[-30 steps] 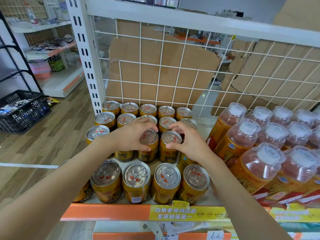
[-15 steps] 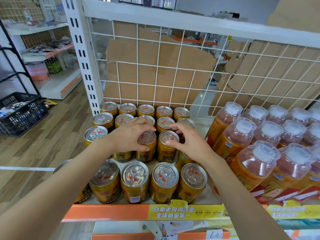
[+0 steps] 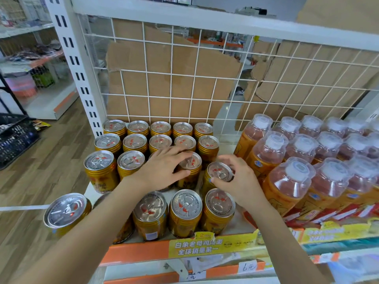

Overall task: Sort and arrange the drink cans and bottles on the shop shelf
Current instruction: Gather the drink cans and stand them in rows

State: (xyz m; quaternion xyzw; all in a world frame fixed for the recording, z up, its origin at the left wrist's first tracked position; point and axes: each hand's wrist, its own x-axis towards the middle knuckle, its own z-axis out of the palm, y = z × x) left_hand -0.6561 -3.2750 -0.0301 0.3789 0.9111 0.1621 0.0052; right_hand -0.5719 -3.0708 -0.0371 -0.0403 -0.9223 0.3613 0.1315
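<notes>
One can (image 3: 191, 161) in left hand (image 3: 162, 171), neighbouring can (image 3: 219, 171) in right hand (image 3: 244, 182).

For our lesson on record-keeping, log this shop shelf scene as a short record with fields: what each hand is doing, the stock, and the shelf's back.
Left grip: hand holds a gold can by its top, mid-shelf
Right grip: hand holds the neighbouring gold can by its top
Cans: gold, in rows on the shelf's left part
Bottles: orange-labelled, clear over-caps, in rows to the right
Shelf: orange front edge, yellow label strip
Back: white wire grid, cardboard behind
</notes>
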